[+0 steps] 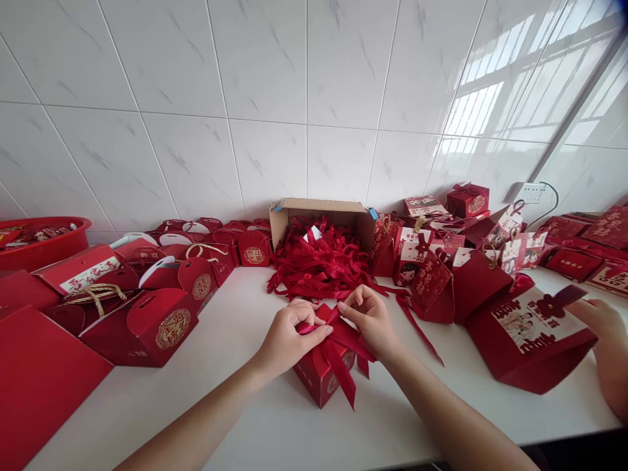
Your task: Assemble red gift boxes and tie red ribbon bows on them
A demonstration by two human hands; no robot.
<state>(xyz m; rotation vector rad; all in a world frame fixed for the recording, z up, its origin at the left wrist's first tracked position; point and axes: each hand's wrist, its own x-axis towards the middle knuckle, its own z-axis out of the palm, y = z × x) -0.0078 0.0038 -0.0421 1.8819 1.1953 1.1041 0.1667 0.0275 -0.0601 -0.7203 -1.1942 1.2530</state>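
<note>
A small red gift box (318, 378) with a round gold emblem stands on the white table in front of me. Red satin ribbon (340, 373) lies across its top, and its loose ends hang down over the sides. My left hand (297, 335) pinches a fold of the ribbon between thumb and fingers at the box's upper left. At the upper right, my right hand (367, 319) has thumb and forefinger closed on another part of the ribbon. Just behind the box, a heap of red ribbons (321, 261) spills toward me.
An open cardboard box (280, 226) holds the ribbon heap against the tiled wall. Red gift boxes (147, 327) crowd the left, beside a red basin (73, 237). More boxes (432, 288) stand at right, where another person's hand (601, 320) touches a large red box (527, 343).
</note>
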